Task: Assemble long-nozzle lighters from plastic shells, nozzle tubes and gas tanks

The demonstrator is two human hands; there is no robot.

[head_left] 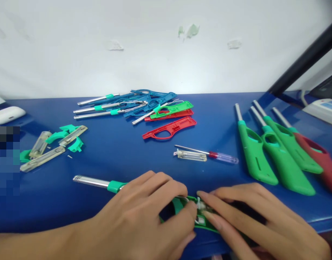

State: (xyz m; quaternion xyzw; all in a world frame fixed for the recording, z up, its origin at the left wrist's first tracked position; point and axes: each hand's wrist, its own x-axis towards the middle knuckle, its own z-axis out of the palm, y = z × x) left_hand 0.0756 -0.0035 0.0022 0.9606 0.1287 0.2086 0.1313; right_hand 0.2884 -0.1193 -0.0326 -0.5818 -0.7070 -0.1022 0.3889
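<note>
An opened green gas lighter [206,224] lies at the front of the blue table, its metal barrel [91,181] pointing left. My left hand [152,211] is closed around its middle, near the trigger opening. Over the handle end is my right hand [260,220], thumb and fingertips pinching at a small clear and white part [201,205] inside the shell, probably the top of the fuel tank. Most of the handle is hidden under my right hand. Behind the hands, a screwdriver [222,157] with a clear purple handle lies beside a loose clear fuel tank [191,155].
Several blue lighter shells with barrels [147,103] are piled at the back, beside a red half shell [170,128]. Whole green lighters [258,155] and a red one [317,155] lie right. Clear tanks [43,159] and green triggers [75,144] lie left, near a white case [9,115].
</note>
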